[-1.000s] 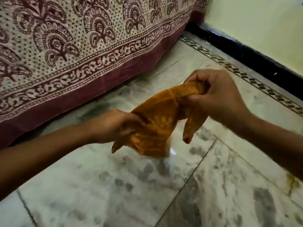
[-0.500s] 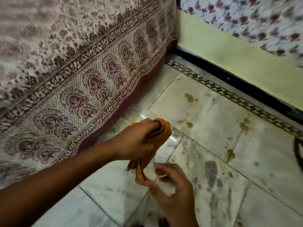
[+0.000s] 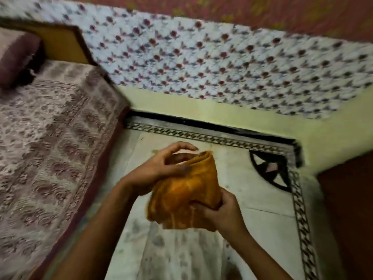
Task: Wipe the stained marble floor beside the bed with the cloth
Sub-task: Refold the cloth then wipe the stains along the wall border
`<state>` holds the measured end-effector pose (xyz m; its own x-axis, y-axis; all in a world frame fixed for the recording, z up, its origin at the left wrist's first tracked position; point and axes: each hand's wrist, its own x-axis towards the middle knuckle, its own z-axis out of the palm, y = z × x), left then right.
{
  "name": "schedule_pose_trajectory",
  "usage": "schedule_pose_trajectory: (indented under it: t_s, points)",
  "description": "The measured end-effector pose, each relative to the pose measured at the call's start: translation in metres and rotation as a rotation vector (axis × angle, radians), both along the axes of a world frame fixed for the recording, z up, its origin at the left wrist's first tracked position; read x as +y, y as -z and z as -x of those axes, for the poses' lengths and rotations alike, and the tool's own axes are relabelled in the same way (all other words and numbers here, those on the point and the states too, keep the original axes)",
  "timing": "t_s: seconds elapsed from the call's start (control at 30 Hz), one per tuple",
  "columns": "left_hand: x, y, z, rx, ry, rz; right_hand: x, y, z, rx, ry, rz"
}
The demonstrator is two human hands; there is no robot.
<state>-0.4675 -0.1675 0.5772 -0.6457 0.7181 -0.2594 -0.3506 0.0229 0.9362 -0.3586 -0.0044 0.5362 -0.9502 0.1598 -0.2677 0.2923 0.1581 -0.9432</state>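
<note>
An orange-brown cloth (image 3: 187,190), folded into a thick bundle, is held in the air above the marble floor (image 3: 252,188). My left hand (image 3: 159,170) grips its upper left part, fingers curled over the folded top. My right hand (image 3: 220,211) clutches its lower right edge from below. The pale marble under the hands has grey mottled marks toward the bottom of the view and a small brownish stain (image 3: 155,151) just left of my left hand's fingers. The cloth hides the floor right beneath it.
The bed (image 3: 50,148) with a maroon patterned cover fills the left side, a dark pillow (image 3: 18,57) at its head. A floral curtain (image 3: 222,63) hangs over the yellow wall. A black patterned border (image 3: 298,199) edges the floor, and a dark brown surface (image 3: 351,219) stands at the right.
The view has swung upward, now showing the bed top, pillow and curtain. My right hand has taken hold of the cloth's lower edge, and the cloth is bunched into a thicker fold between both hands.
</note>
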Motion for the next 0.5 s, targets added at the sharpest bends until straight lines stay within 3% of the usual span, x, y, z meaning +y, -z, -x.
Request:
schedule_pose_trajectory:
  t_s: [0.1, 0.17, 0.23, 0.3, 0.5]
  points:
    - [0.064, 0.042, -0.006, -0.571, 0.049, -0.455, 0.062, -0.021, -0.009, -0.046, 0.037, 0.093]
    - [0.112, 0.069, -0.021, -0.799, 0.026, -0.578, 0.106, -0.032, -0.010, -0.085, 0.006, 0.097]
    - [0.157, 0.094, -0.038, -0.901, -0.128, -0.556, 0.147, -0.040, -0.006, -0.133, -0.010, 0.105]
    - [0.198, 0.105, -0.053, -0.986, -0.164, -0.659, 0.186, -0.044, 0.007, -0.163, 0.000, 0.149]
    - [0.282, 0.123, -0.020, -0.981, -0.270, -0.718, 0.279, -0.035, 0.078, -0.215, 0.131, 0.364]
